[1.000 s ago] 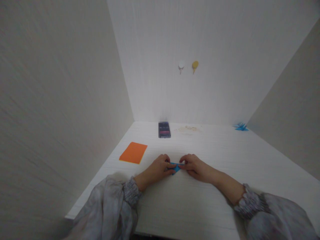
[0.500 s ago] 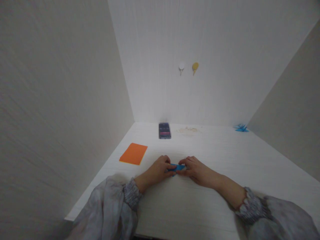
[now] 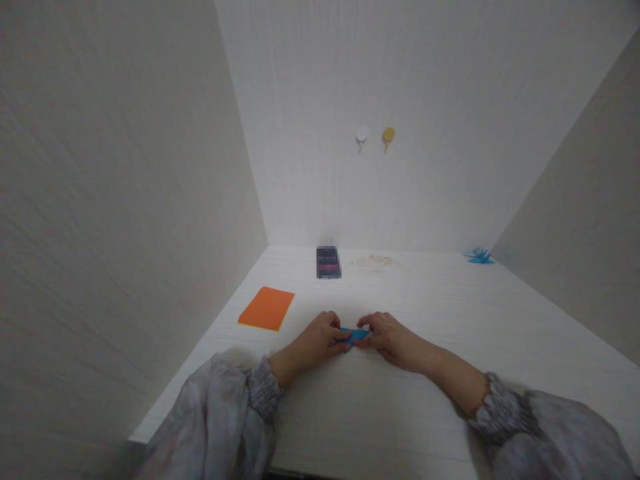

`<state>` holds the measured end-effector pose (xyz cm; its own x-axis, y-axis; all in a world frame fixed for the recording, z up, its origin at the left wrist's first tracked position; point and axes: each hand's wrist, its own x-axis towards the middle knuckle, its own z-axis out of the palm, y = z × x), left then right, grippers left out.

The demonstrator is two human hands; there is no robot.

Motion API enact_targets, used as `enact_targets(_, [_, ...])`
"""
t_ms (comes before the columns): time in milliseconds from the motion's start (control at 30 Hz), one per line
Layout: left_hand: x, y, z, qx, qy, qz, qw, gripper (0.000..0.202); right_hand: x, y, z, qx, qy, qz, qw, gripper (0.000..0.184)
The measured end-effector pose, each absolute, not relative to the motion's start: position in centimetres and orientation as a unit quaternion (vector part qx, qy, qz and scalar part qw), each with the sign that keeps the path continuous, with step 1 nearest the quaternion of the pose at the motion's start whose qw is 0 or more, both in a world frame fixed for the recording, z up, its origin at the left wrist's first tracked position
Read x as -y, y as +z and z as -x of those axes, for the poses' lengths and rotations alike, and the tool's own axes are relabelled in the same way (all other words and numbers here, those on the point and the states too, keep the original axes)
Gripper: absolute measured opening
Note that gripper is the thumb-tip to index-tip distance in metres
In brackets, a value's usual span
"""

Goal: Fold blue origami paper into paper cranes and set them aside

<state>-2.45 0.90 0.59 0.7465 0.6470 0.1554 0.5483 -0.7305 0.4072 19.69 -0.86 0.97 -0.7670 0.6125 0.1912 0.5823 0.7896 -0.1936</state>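
Observation:
Between my two hands lies a small piece of folded blue paper point(image 3: 356, 337), low over the white table. My left hand point(image 3: 321, 340) pinches its left end, with the thumb and fingers closed around it. At the other end, my right hand point(image 3: 390, 340) grips the paper between thumb and fingertips. The fingers cover both ends, so only the paper's middle shows. Left of my left hand lies a stack of orange square paper point(image 3: 267, 309), flat on the table.
A dark, blurred-out rectangular object point(image 3: 329, 263) sits near the back wall, beside a pale brown mark point(image 3: 377, 261) on the table. Folded blue paper pieces point(image 3: 480, 257) rest in the back right corner. A white hook point(image 3: 361, 135) and a yellow hook point(image 3: 389, 135) are on the wall.
The view has shifted very slightly. Both hands keep their hold on the blue paper in nearly the same place; the right fingers have moved only a little.

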Motion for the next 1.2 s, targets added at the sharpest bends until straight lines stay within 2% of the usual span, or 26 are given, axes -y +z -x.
enact_targets(433, [-0.8, 0.8, 2.4, -0.324, 0.137, -0.922, 0.164, 0.028, 0.1, -0.4, -21.3, 0.922, 0.12, 0.318, 0.182, 0.045])
enact_targets(900, [-0.8, 1.0, 2.5, -0.337, 0.138, -0.912, 0.191, 0.032, 0.3, -0.3, -22.0, 0.909, 0.111, 0.343, 0.209, 0.037])
enact_targets(1033, [-0.8, 1.1, 2.4, -0.331, 0.143, -0.913, 0.192, 0.029, 0.9, 0.2, -21.2, 0.921, 0.068, 0.341, 0.177, 0.05])
enact_targets(1200, [-0.6, 0.9, 2.4, -0.327, 0.159, -0.918, 0.16, 0.027, 1.0, 0.3, -19.9, 0.94, 0.024, 0.317, 0.12, 0.052])
